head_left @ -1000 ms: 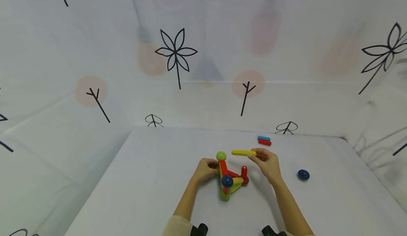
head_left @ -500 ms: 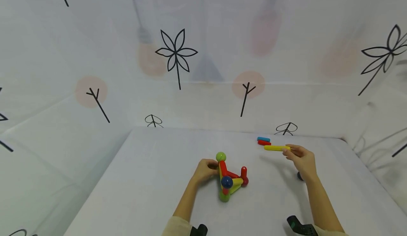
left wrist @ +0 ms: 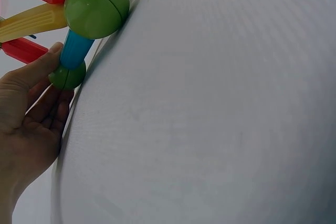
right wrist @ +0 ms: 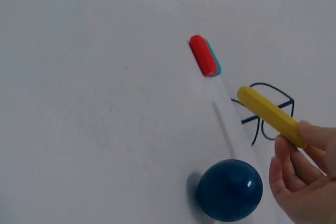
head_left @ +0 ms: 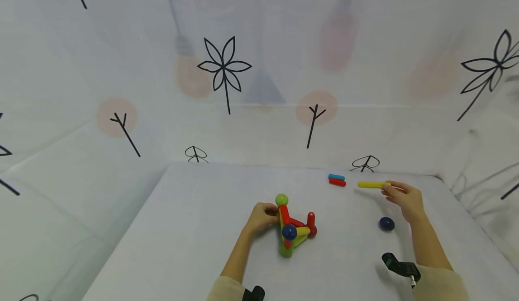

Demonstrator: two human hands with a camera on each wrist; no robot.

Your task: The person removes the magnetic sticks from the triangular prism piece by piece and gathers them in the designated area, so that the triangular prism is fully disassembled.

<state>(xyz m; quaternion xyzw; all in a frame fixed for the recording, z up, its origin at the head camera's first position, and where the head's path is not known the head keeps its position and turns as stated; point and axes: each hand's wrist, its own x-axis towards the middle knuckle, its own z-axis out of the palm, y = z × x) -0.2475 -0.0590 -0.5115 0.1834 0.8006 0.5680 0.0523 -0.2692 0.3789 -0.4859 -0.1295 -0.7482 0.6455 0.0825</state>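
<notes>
L hand (head_left: 261,216) grips toy (head_left: 289,232) just to its right, thumb & fingers curled. R hand (head_left: 407,198) pinches yellow stick (head_left: 370,184) by one end, above table (head_left: 194,229). Blue ball (head_left: 386,223) nr R hand, person's side; red stick (head_left: 337,182) & blue stick (head_left: 336,176) to its left, side by side.

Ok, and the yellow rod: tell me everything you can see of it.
The yellow rod is slim and straight, seemingly plastic, with flat lengthwise faces. The right hand pinches one end; the free, slightly rounded end points left in the head view. It appears raised above the table, right of the red rod and beyond the loose blue ball.
</notes>
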